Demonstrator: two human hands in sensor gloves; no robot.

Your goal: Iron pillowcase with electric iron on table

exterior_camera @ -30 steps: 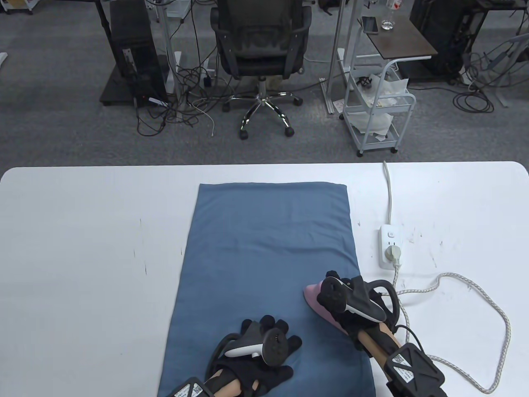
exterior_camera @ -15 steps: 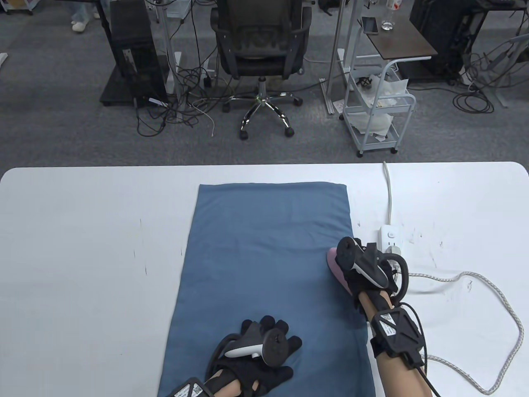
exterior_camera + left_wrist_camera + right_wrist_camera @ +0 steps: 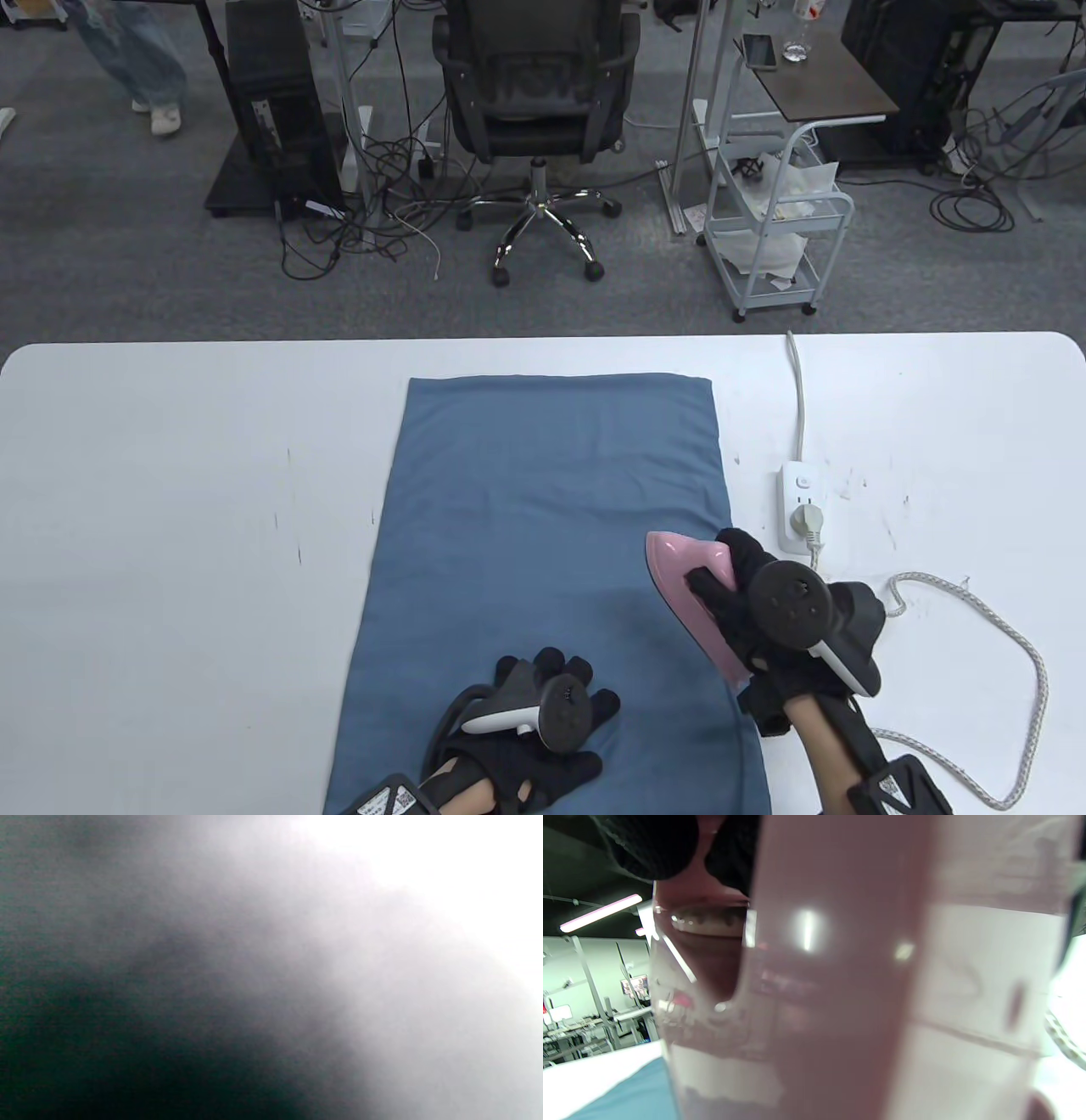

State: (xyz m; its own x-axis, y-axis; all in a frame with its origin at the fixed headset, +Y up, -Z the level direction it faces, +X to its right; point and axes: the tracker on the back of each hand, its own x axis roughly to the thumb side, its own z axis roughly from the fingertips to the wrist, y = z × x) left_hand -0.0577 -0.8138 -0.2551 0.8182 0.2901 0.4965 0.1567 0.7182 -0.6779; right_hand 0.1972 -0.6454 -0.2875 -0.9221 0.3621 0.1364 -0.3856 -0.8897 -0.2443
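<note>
A blue pillowcase (image 3: 543, 543) lies flat in the middle of the white table (image 3: 170, 509). My right hand (image 3: 747, 594) grips the handle of a pink electric iron (image 3: 679, 569), which sits on the pillowcase's right edge with its tip pointing away and to the left. The iron (image 3: 840, 984) fills the right wrist view, with the pillowcase (image 3: 623, 1090) below it. My left hand (image 3: 543, 722) rests flat on the near part of the pillowcase with the fingers spread. The left wrist view is a grey blur.
A white power strip (image 3: 799, 505) lies right of the pillowcase with the iron's plug in it. The braided cord (image 3: 1018, 645) loops over the table's right side. An office chair (image 3: 534, 93) and a white trolley (image 3: 776, 229) stand beyond the far edge.
My right hand slid the iron away along the right edge, then pulled it back toward me and turned it, so more of its pink body shows. My left hand has not moved.
</note>
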